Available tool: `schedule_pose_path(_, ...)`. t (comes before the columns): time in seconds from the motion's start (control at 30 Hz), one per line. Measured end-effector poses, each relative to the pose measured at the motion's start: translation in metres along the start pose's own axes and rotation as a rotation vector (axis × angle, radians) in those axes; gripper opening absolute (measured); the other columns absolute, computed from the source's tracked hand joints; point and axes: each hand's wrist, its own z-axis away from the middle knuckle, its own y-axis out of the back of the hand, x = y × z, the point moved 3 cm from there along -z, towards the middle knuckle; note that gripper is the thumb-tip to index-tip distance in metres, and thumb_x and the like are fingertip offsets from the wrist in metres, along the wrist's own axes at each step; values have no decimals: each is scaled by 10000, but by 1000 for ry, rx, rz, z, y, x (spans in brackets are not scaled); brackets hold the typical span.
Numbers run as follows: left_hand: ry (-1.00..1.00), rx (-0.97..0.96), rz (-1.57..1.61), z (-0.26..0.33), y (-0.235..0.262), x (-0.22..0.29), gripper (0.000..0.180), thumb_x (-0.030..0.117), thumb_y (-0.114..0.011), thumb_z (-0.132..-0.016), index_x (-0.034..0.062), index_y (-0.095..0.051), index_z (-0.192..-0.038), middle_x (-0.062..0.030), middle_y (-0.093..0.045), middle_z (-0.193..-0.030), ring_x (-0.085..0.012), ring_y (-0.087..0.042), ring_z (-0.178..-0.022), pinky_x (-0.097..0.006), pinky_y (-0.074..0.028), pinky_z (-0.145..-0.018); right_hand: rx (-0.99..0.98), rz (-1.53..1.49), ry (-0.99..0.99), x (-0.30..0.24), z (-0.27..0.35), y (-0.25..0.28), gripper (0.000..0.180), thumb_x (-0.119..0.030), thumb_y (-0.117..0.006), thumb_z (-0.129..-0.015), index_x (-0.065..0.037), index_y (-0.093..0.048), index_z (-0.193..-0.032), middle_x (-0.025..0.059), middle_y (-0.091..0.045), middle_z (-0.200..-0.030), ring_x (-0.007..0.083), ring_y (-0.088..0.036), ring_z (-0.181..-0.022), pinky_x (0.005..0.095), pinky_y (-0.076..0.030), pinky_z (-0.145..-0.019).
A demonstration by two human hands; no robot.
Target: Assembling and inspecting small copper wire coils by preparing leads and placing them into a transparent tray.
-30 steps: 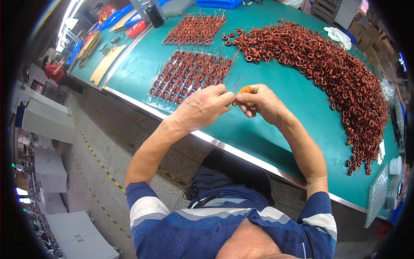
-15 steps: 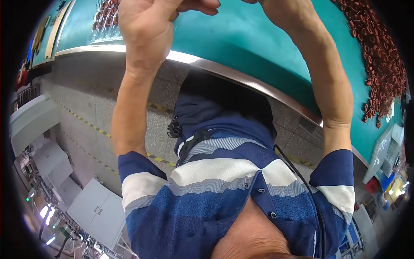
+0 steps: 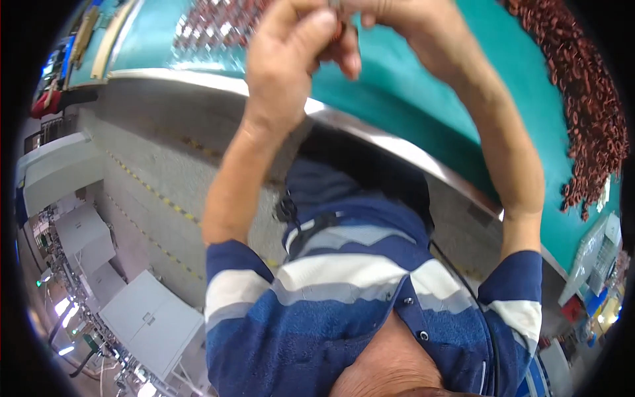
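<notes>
Left hand [image 3: 283, 63] pinching a reddish piece [image 3: 338, 30] (mostly hidden), right hand [image 3: 423, 23] with grip unclear, green surface [image 3: 403, 83], ring rows [image 3: 215, 25] left, ring heap [image 3: 593, 122] right

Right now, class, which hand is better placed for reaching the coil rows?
Probably the left hand: it is right beside the coil rows, while the right hand is farther from them, nearer the coil pile. What the fingers may hold is too blurred to tell.

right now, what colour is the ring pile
The ring pile is reddish brown, best seen in head view.
</notes>
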Motion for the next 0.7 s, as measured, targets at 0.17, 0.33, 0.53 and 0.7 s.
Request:
schedule_pose_path(0.17, 83, 145, 108, 14, 5, -23, 103, 125, -501, -985, 25, -493, -1009, -105, -601, -793, -169, -601, -644, -276, -512, -564, 51, 12, -7, 30, 6, -10, 328, -240, -720, -811, 6, -685, -1025, 60, -671, -885, 105, -591, -804, 262, -478, -718)
schedule_pose_path(0.33, -32, 163, -111, 16, 13, -13, 86, 99, -499, -987, 31, -498, -1040, -87, -601, -800, -141, -603, -675, -264, -512, -600, 78, 19, -17, 31, 5, -6, 375, -303, -669, -873, 6, -656, -1085, 49, -663, -892, 99, -589, -767, 234, -470, -657)
schedule_pose_path(0.53, -262, 460, -699, 6, 112, 48, 91, 87, -596, -937, 16, -608, -991, -30, -624, -851, -98, -597, -794, -236, -492, -717, 364, 248, 6, 92, -8, 34, 271, -249, -587, -931, -17, -679, -1036, 18, -606, -737, 72, -556, -578, 226, -435, -519)
schedule_pose_path(0.7, -213, 565, -858, -1, 202, 77, 90, 44, -598, -910, 6, -653, -969, -21, -658, -868, -87, -587, -798, -238, -474, -733, 348, 307, -41, 88, -12, 27, 243, -209, -560, -941, -18, -686, -1023, 26, -613, -722, 72, -554, -567, 231, -436, -510)
